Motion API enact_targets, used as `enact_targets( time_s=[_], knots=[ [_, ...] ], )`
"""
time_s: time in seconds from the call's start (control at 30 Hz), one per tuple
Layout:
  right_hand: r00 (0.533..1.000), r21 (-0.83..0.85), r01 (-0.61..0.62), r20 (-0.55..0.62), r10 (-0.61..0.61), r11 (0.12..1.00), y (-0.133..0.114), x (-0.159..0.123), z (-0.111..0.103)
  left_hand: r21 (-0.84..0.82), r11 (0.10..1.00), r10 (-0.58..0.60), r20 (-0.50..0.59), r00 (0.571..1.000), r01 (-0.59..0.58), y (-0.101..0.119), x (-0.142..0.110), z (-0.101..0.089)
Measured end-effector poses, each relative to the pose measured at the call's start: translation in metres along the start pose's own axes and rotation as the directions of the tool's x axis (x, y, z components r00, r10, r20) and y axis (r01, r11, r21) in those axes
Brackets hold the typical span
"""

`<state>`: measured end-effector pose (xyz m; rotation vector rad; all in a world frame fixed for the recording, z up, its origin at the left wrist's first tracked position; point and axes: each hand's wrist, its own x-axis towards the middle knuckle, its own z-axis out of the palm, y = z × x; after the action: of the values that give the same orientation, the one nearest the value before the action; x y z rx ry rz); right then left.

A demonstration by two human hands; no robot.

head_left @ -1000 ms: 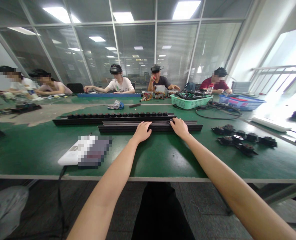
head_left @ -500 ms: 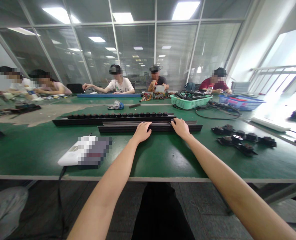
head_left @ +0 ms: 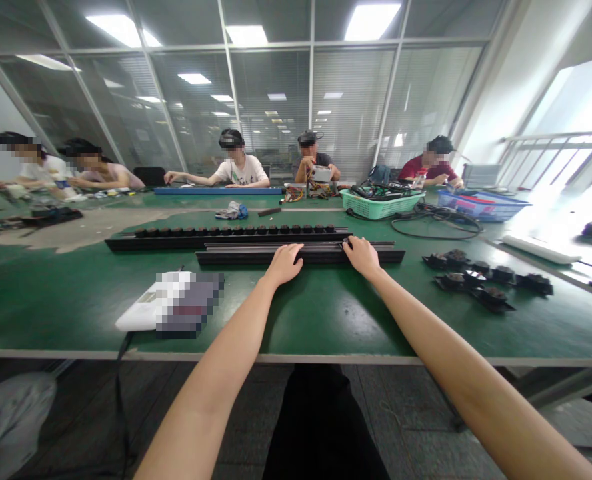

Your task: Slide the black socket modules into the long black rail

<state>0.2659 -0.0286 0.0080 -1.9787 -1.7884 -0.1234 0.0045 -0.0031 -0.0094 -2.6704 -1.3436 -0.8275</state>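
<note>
A long black rail [head_left: 246, 258] with a lighter metal strip along its top lies crosswise in front of me. My left hand [head_left: 285, 265] rests over its middle, fingers on top and thumb at the near side, gripping it. Farther right, my right hand [head_left: 363, 255] is closed at the rail's top, its fingertips around a small dark piece that they mostly hide. Just behind lies a second black rail [head_left: 126, 245], with a row of several round dark parts [head_left: 216, 231] along it. Loose black parts of a similar look [head_left: 476, 277] lie in a group to my right.
A white and dark flat item [head_left: 141, 312] with a strap lies at my left near the table edge [head_left: 326, 359]. Beyond the rails are a grey-blue cloth [head_left: 232, 211], a green basket [head_left: 381, 205] of cables and a blue basket [head_left: 486, 207]. Several people sit across the table.
Both my hands stay almost still on the rail. Across the table, a person in dark clothing has slightly shifted the light box-like item in their hands.
</note>
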Motion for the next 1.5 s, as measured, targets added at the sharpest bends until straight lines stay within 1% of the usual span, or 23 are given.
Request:
enact_targets(
  time_s=[0.3,0.53,0.77,0.9,1.17,1.5],
  knots=[
    [1.000,-0.011,-0.006,-0.008,0.006,1.000,0.000,-0.002,-0.002,0.006,1.000,-0.010,0.012,1.000,0.010,0.002,0.000,-0.002],
    [0.999,-0.027,-0.053,-0.009,0.053,0.998,0.000,-0.004,-0.005,0.003,1.000,-0.007,-0.004,1.000,0.007,0.001,-0.001,-0.001],
    [0.996,-0.042,-0.077,-0.037,0.076,0.996,0.001,-0.004,-0.005,0.019,1.000,-0.023,0.034,0.999,0.022,0.006,-0.001,-0.005],
    [0.996,-0.064,-0.076,-0.049,0.073,0.995,0.003,-0.004,-0.006,0.017,0.999,-0.028,0.032,0.999,0.028,0.007,-0.001,-0.005],
    [0.996,0.016,-0.077,-0.032,0.078,0.997,0.008,-0.004,-0.006,0.014,1.000,-0.021,0.018,1.000,0.021,0.004,-0.001,-0.004],
    [0.997,-0.017,-0.078,-0.013,0.078,0.997,0.012,-0.002,-0.007,0.040,0.999,-0.037,0.043,0.998,0.035,0.008,-0.001,-0.006]
  ],
)
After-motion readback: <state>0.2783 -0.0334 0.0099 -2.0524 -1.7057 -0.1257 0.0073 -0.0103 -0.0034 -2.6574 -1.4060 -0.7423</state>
